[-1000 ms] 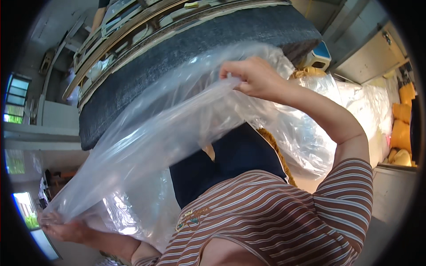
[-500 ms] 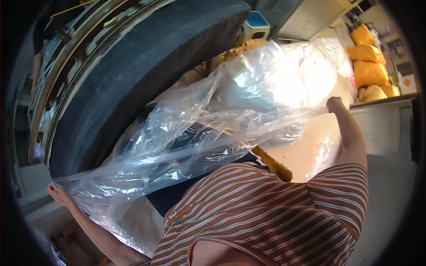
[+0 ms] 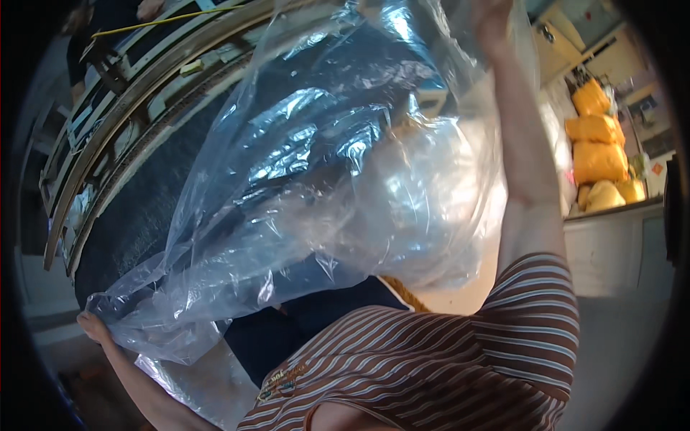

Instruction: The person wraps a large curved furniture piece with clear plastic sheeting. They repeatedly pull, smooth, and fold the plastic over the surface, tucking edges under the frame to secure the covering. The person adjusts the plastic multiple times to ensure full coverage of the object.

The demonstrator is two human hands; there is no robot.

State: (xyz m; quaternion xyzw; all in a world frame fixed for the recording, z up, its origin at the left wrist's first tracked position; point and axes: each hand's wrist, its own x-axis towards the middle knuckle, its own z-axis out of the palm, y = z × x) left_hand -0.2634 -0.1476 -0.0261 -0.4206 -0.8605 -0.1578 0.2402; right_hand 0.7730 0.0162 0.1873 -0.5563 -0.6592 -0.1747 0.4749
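A large clear plastic sheet [image 3: 287,208] hangs spread out between my two arms, creased and shiny. My left hand [image 3: 93,327] is closed on its lower left corner, out at the far left. Stretched up to the top of the view, my right hand [image 3: 494,18] is at the sheet's upper right edge; it is blurred and partly cut off, with its fingers seemingly folded on the plastic. Through the sheet show a dark padded curved surface [image 3: 136,223] and a pale rounded heap of plastic.
Behind the padded surface runs a long machine frame [image 3: 115,129] with rails and a yellow rod [image 3: 165,23]. Another person's hand [image 3: 149,8] is at the top left. Orange bundles [image 3: 600,161] are stacked at the right. A blue-topped stool [image 3: 431,97] shows dimly through the plastic.
My right hand has swung up and forward, lifting its side of the plastic sheet, which now spreads across the dark padded surface in view. My left hand has stayed nearly in place.
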